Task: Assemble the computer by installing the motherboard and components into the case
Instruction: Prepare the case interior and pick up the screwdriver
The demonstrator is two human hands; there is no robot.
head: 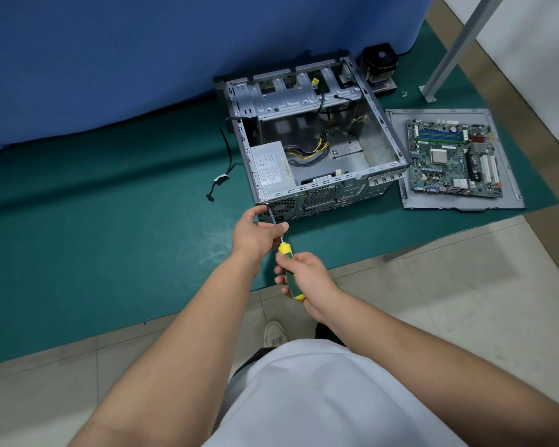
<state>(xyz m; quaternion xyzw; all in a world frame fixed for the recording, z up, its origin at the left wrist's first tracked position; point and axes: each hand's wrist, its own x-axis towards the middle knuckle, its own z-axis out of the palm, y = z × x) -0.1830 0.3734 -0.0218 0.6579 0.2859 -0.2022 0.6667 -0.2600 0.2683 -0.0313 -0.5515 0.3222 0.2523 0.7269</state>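
Observation:
An open grey computer case lies on the green mat, with a power supply and yellow cables inside at its near left. My right hand grips the green and yellow handle of a screwdriver. Its tip meets the case's near left rear corner. My left hand pinches the screwdriver's shaft just below that corner. The motherboard lies on a grey side panel to the right of the case.
A CPU cooler stands behind the case's far right corner. A loose black cable trails left of the case. A blue cloth rises behind. A metal post stands at the far right. The mat's edge runs near my hands.

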